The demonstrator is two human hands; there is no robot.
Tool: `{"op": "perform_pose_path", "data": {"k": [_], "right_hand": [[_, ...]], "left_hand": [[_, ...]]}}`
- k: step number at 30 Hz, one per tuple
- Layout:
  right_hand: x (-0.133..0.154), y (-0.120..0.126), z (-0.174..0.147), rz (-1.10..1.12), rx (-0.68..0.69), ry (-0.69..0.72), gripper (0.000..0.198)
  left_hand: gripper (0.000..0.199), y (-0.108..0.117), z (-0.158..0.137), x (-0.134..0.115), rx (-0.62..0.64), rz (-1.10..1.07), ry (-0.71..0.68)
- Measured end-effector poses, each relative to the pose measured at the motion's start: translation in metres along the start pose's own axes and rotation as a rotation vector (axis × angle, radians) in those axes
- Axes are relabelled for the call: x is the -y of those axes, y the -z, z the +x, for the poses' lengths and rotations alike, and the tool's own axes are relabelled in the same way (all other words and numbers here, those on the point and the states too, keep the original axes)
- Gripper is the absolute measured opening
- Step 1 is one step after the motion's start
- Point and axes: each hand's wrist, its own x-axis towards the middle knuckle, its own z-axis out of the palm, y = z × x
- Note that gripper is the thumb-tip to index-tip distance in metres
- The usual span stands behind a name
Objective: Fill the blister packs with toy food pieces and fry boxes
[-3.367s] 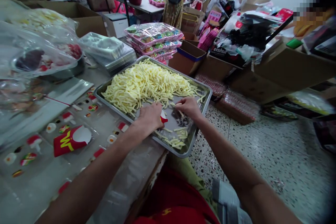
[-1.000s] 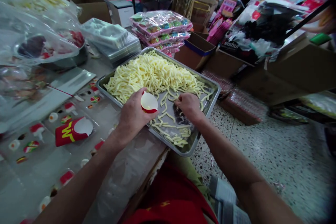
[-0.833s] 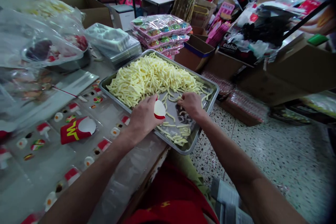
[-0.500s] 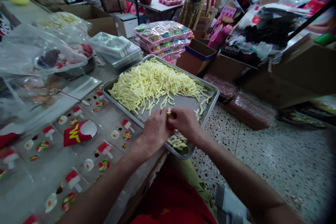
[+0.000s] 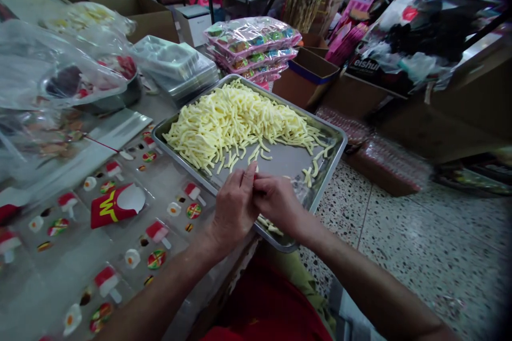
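Note:
My left hand (image 5: pixel 236 200) and my right hand (image 5: pixel 278 200) meet above the near edge of a metal tray (image 5: pixel 338 152). Both are closed, with fingertips pressed together around a small red item (image 5: pixel 255 175), mostly hidden by the fingers. A heap of pale yellow sticks like toy french fries (image 5: pixel 240 122) fills the tray's far side. A few loose sticks (image 5: pixel 270 225) lie under my hands. Left of the tray, a red fries carton (image 5: pixel 116 205) with a yellow letter mark lies on the table.
Clear plastic trays (image 5: pixel 172 61) and pink packs of colourful pieces (image 5: pixel 252 42) stand behind the tray. Small toy foods (image 5: pixel 158 232) cover the left table. A bagged metal bowl (image 5: pixel 128 90) sits far left. Cardboard boxes (image 5: pixel 308 74) stand right; a person (image 5: pixel 308 0) is behind.
My hands have drawn closer together, and less red shows between them. The view has shifted slightly, so the tray appears a little larger.

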Motion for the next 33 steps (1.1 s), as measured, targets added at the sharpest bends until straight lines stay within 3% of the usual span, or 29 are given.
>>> {"op": "perform_pose_path", "data": {"k": [4,8,10,13,15,17,20,23,26,28,33], "right_hand": [[-0.011,0.041,0.024,-0.023,0.346,0.2,0.021],[-0.048,0.079,0.075,-0.373,0.236,0.355,0.029],[-0.063,0.08,0.096,-0.537,0.35,0.469,0.036],[-0.075,0.067,0.114,-0.703,0.559,0.58,0.028],[-0.08,0.057,0.118,-0.766,0.605,0.618,0.024],[-0.086,0.05,0.119,-0.779,0.567,0.602,0.022],[-0.09,0.043,0.116,-0.681,0.366,0.408,0.015],[-0.078,0.037,0.105,-0.355,0.088,0.138,0.015],[-0.042,0.024,0.085,0.005,-0.095,0.017,0.018],[-0.012,0.009,0.07,0.092,-0.124,0.026,0.016],[0.048,-0.029,0.037,-0.136,-0.077,0.069,0.013]], "left_hand": [[0.079,0.008,0.006,0.012,0.042,-0.097,0.072],[0.082,0.027,0.019,0.023,0.043,-0.192,0.194],[0.082,0.033,0.023,0.028,0.049,-0.217,0.231],[0.082,0.036,0.023,0.031,0.056,-0.209,0.266],[0.082,0.035,0.022,0.032,0.054,-0.188,0.271],[0.083,0.036,0.022,0.03,0.051,-0.154,0.256],[0.086,0.041,0.022,0.029,0.047,-0.064,0.234],[0.089,0.045,0.019,0.03,0.044,0.011,0.25],[0.092,0.045,0.013,0.028,0.027,0.01,0.28],[0.09,0.042,0.009,0.024,-0.013,0.003,0.297],[0.066,0.047,-0.012,0.012,-0.18,0.013,0.322]]}}
